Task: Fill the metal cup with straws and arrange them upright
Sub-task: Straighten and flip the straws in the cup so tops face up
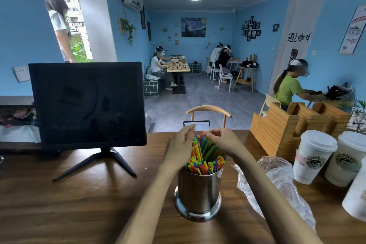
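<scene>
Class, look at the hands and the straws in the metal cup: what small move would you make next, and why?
Probably ease the taller straws down and upright into the metal cup. Both the left hand and the right hand are at their tops, and that bunch leans and stands higher than the shorter straws around the rim.

head view | worn on head | faces forward and down | close over wooden counter (79, 194) | single view
</scene>
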### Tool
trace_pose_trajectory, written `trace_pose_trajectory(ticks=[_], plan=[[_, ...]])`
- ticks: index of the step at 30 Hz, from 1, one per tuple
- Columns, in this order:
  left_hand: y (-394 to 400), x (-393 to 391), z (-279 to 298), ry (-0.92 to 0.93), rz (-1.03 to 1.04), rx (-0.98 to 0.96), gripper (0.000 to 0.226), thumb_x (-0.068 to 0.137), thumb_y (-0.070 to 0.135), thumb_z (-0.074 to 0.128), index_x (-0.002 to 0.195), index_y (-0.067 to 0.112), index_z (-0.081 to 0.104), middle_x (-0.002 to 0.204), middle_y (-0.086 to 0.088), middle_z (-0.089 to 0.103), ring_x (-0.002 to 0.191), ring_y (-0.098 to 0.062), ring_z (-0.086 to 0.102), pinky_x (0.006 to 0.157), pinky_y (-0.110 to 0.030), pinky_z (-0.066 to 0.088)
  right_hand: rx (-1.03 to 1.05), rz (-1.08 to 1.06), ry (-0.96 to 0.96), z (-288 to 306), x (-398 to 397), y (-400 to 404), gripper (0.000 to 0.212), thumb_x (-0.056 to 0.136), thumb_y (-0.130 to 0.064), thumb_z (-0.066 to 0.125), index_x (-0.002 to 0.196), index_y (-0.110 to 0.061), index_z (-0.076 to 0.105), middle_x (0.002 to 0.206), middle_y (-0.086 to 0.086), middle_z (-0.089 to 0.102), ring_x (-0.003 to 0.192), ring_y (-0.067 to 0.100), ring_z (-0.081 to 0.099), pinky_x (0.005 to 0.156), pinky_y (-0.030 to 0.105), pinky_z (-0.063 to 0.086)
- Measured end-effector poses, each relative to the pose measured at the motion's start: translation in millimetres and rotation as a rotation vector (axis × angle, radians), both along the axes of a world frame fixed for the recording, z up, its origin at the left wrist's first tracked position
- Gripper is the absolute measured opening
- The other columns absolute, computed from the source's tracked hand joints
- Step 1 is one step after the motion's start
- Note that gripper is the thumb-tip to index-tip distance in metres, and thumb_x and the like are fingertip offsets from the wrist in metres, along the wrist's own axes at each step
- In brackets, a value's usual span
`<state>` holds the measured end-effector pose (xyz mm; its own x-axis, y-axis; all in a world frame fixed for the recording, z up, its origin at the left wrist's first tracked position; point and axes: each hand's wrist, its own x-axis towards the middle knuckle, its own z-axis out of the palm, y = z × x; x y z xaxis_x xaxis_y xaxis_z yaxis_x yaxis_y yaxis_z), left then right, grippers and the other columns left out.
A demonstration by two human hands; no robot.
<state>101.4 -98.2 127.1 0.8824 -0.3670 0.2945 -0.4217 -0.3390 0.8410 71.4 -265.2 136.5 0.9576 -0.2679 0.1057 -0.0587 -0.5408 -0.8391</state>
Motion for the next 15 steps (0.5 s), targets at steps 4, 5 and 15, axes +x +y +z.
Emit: trace_pose_trajectory(ticks=[4, 5, 15], plan=[[-0.9, 4.1, -4.8, 0.027, 0.002, -0.007, 0.033, 0.108, 0.018, 0.044, 0.130, 0.022, 0.068, 0.126, 0.005, 0.069, 0.118, -0.009, 0.062, 0.101, -0.026, 0.050, 0.077, 0.003, -0.021, 4.1, 1.8, 1.7, 0.018, 0.102, -0.031, 0.058, 0.096, -0.020, 0.072, 0.094, -0.005, 0.070, 0.090, 0.007, 0.064, 0.068, 0.019, 0.048], [-1.9, 4.5, -4.9, 0.028, 0.019, -0.038, 0.031, 0.107, 0.017, 0.047, 0.128, 0.023, 0.069, 0.124, 0.006, 0.070, 0.116, -0.008, 0.063, 0.099, -0.025, 0.051, 0.091, 0.008, -0.029, 5.2, 1.4, 2.4, 0.020, 0.102, -0.031, 0.058, 0.094, -0.022, 0.073, 0.093, -0.006, 0.071, 0.089, 0.007, 0.065, 0.066, 0.018, 0.047], [-2.7, 5.8, -11.2, 0.050, 0.044, -0.166, 0.024, 0.103, 0.020, 0.058, 0.122, 0.027, 0.070, 0.119, 0.013, 0.070, 0.114, -0.001, 0.062, 0.102, -0.031, 0.052, 0.036, -0.038, -0.287, 17.4, -3.8, 4.9, 0.009, 0.096, -0.033, 0.067, 0.091, -0.029, 0.074, 0.089, -0.011, 0.073, 0.086, 0.002, 0.067, 0.073, 0.023, 0.053]])
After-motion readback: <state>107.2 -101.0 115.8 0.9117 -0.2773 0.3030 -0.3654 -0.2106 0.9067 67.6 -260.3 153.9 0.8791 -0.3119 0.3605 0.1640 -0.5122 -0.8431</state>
